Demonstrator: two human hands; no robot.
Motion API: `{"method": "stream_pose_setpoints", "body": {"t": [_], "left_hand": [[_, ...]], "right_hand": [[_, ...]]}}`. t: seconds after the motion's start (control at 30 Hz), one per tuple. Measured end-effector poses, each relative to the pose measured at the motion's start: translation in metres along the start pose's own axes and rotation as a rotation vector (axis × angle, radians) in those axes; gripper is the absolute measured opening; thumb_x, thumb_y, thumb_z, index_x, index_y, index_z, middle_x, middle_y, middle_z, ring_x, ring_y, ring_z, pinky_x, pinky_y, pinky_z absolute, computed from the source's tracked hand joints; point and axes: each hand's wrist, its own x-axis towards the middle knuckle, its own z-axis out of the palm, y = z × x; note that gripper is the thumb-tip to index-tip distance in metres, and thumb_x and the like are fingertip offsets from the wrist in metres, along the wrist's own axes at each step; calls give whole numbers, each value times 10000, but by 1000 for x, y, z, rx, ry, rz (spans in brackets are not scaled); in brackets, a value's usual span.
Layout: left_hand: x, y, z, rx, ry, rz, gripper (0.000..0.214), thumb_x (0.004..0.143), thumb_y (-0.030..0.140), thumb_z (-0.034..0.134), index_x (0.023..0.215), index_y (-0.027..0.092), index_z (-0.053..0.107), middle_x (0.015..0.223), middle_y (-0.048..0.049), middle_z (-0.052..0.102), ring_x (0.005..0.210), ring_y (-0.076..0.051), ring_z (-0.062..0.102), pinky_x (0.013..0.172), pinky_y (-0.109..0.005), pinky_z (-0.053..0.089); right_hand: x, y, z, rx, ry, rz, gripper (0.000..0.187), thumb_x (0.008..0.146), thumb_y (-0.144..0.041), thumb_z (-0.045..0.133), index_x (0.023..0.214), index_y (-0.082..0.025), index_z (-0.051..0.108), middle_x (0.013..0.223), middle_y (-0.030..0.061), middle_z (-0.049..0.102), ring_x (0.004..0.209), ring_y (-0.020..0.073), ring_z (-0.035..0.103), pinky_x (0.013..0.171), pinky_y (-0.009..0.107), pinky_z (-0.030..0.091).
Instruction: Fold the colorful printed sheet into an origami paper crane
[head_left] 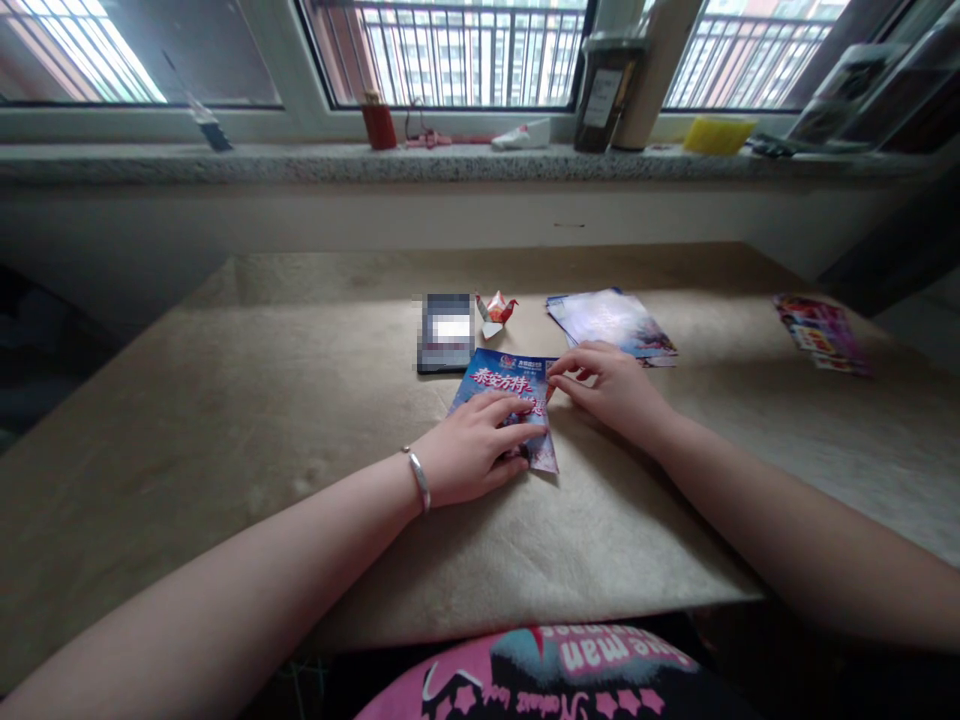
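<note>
A blue printed sheet of paper [480, 372] with red and white lettering lies on the table in front of me. My left hand [480, 450] rests flat across its lower part, fingers spread, with a silver bangle at the wrist. At the sheet's upper right edge, my right hand [600, 380] has thumb and fingertips pinched on the paper. Just beyond the sheet are a phone-like dark device [445, 350], its screen blurred out, and a small folded paper crane [496, 314] in red and white.
A stack of printed sheets [611, 322] lies behind my right hand. Farther right are some pink and purple printed papers [819, 335]. The windowsill [300, 165] holds a red bottle [379, 124], a dark lidded jar [602, 95] and a yellow object [718, 135]. The table's front edge is close to my body.
</note>
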Motion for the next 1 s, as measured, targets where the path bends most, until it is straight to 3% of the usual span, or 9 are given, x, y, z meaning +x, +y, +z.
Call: {"method": "stream_pose_setpoints", "body": {"t": [0.2,0.3,0.53,0.83,1.0], "left_hand": [[1,0,-3,34,7,22,378,872,353,487,1232,244,529,1344,-76,467,1241,-248,396,1061,-457,326],[2,0,-5,52,9,32,372,870,354,488,1221,242,540,1346,-72,470,1249,-245,390,1058,-448,331],[2,-1,-5,91,-3,24,391,869,377,485,1234,246,531,1362,-52,460,1276,-263,353,1079,-460,293],[2,-4,-4,115,58,-25,353,897,357,435,1211,245,553,1339,-62,486,1280,-251,368,1059,-467,322],[2,-5,-4,103,-32,-69,417,883,375,453,1277,248,497,1411,-57,416,1336,-273,297,1086,-482,275]], "right_hand": [[-2,-1,-1,9,37,0,88,801,-269,597,768,-211,654,767,28,637,719,151,551,654,300,459],[-3,-3,2,63,53,71,72,775,-277,615,771,-206,606,742,15,612,693,144,555,636,298,464],[-3,1,9,349,91,214,368,727,-305,662,1041,-200,500,673,-33,559,620,127,559,594,282,469],[2,13,7,372,166,303,218,718,-370,656,730,-179,553,625,-16,570,558,105,501,543,269,402],[1,14,5,344,139,308,245,728,-408,645,690,-186,549,652,10,606,587,126,530,571,291,425]]}}
